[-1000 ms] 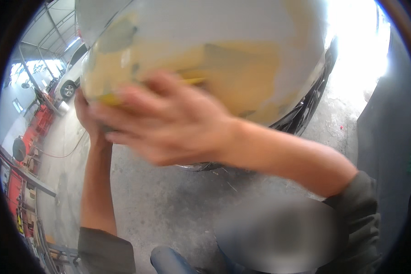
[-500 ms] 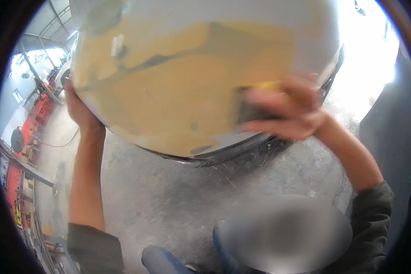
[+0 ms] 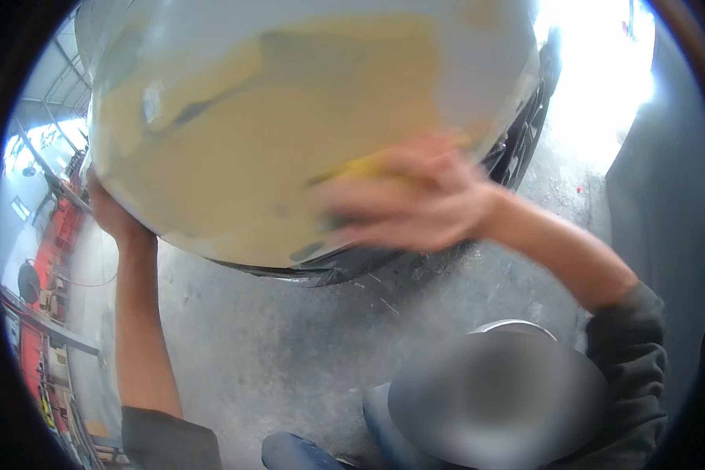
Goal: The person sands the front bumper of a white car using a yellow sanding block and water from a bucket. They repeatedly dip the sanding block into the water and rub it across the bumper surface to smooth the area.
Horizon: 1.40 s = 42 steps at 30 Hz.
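A large rounded car body panel point(image 3: 211, 168), grey-white with yellowish filler spread over it, fills the upper middle. My right hand point(image 3: 415, 196) is closed round a sanding block point(image 3: 360, 168), smeared by motion; its yellow edge shows above the fingers. The block lies against the lower right of the filler patch. At the panel's left edge, my left hand point(image 3: 113, 211) rests against the side, its fingers mostly hidden by the curve.
Dark plastic film point(image 3: 517, 145) runs along the panel's lower and right rim. A grey concrete floor point(image 3: 290, 345) lies below. Red racks point(image 3: 59, 243) with parts stand far left, near a metal beam point(image 3: 55, 325). A dark grey upright surface point(image 3: 662, 188) stands at right.
My right hand has swept left across the filler with the sanding block. The panel and my left hand sit further left in the picture.
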Motion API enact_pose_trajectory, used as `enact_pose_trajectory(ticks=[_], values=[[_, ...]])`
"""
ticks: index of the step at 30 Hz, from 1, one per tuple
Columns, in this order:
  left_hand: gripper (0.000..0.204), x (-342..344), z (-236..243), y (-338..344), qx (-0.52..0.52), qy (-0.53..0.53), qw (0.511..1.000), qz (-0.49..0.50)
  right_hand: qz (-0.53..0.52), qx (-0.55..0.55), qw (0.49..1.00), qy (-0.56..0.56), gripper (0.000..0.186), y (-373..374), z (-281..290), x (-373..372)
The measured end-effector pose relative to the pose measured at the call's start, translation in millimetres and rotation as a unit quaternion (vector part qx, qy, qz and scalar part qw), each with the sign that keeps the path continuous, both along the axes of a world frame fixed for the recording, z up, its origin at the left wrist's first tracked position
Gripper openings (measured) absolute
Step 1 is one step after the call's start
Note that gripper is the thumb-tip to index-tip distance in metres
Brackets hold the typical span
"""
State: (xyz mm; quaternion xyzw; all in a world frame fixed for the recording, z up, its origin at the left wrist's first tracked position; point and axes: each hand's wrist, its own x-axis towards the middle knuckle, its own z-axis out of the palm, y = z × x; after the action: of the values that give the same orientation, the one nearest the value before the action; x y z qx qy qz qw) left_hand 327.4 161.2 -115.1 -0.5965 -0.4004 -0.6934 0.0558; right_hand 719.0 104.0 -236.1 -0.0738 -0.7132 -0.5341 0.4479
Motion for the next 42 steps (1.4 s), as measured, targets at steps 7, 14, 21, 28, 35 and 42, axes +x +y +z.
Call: enact_pose_trajectory(ticks=[7, 14, 21, 28, 35, 42], values=[[0.045, -34.8, -10.3, 21.0, -0.099, -0.100, 0.988, -0.066, -0.071, 0.041, 0.994, 0.071, 0.049, -19.9, -1.4, -56.1], [0.065, 71.7, 17.7, -89.0, 0.098, 0.451, 0.881, 0.109, -0.201, -0.459, 0.834, 0.232, 0.051, -203.6, -82.2, 143.4], [0.084, 240.9, 34.2, -91.3, 0.164, 0.626, 0.758, 0.085, -0.129, -0.851, 0.490, 0.138, 0.052, -320.2, -161.2, 120.0], [0.081, 188.0, -70.2, -94.9, 0.170, 0.725, 0.652, 0.142, -0.260, -0.872, 0.361, 0.204, 0.063, -329.8, -288.3, 92.0], [0.078, 143.1, -81.2, -119.3, 0.110, 0.725, 0.673, 0.094, -0.330, -0.891, 0.201, 0.238, 0.059, -334.7, -328.1, 88.2], [0.078, 241.2, -18.6, -74.8, 0.191, 0.572, 0.797, 0.026, -0.103, -0.828, 0.127, 0.537, 0.049, -343.3, -324.7, 101.9]])
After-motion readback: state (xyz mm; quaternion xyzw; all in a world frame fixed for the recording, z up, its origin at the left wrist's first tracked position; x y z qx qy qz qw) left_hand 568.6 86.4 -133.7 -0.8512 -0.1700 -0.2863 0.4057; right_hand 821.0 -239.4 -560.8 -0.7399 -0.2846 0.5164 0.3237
